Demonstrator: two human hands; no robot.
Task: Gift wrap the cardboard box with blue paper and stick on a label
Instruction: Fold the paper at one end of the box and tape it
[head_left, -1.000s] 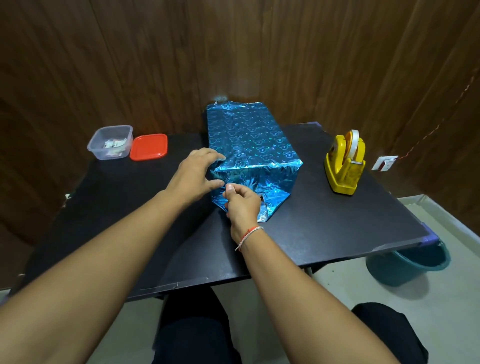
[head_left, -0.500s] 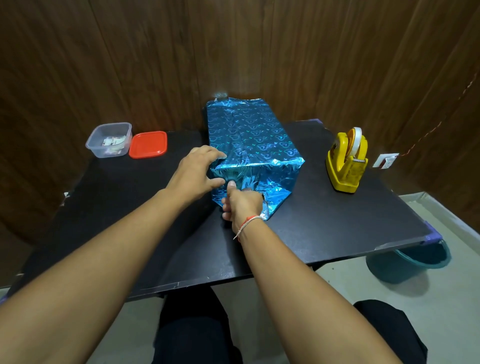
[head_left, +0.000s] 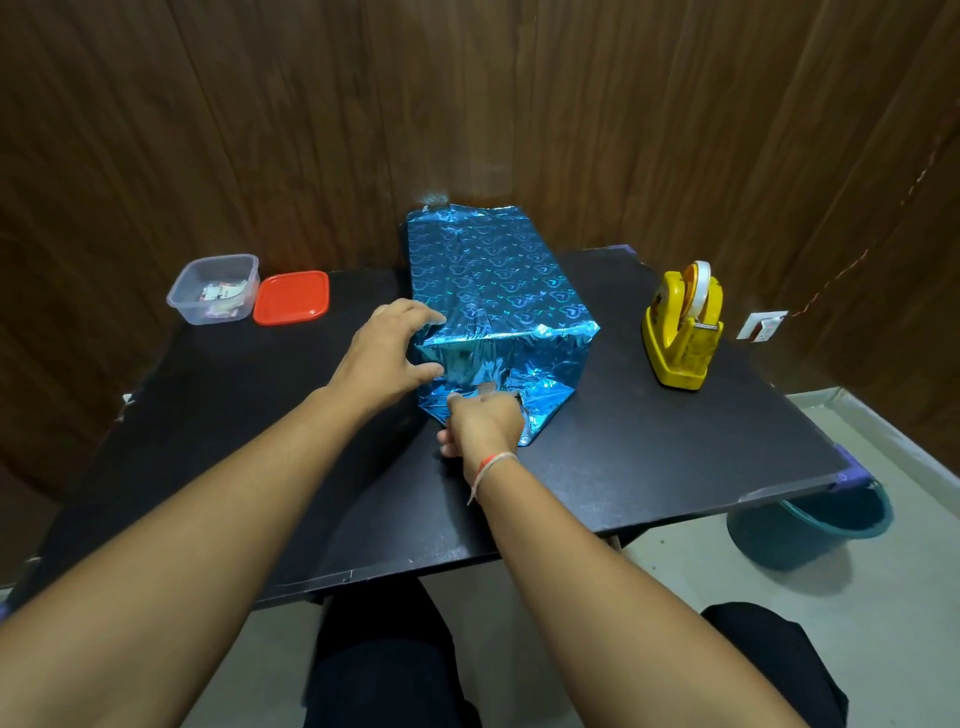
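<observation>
Fingers (head_left: 415, 314) of our left hand (head_left: 387, 358) curl over the top near corner of the box (head_left: 498, 291), thumb pressed against its near end face, so that hand grips the corner. Our right hand (head_left: 483, 426) sits just below, at 5 o'clock from the left, fingers bent and holding the loose bottom flap of blue paper (head_left: 540, 379) against the near end; a small pale strip of tape (head_left: 487, 388) shows just above its knuckles, though we cannot tell whether the fingertips pinch it. We wear a red-and-white thread (head_left: 491, 462) on that wrist.

Wrapped along its top and sides in shiny heart-printed foil, the box lies lengthwise at the middle of the black table (head_left: 675, 457), running from us toward 12 o'clock. At 3 o'clock from it stands a yellow tape dispenser (head_left: 680, 332), well apart. At 9 to 10 o'clock sit a red lid (head_left: 292, 297) and, just beside it, a clear tub (head_left: 213, 288) with small papers inside. A teal bucket (head_left: 815, 525) stands on the floor at 4 o'clock.
</observation>
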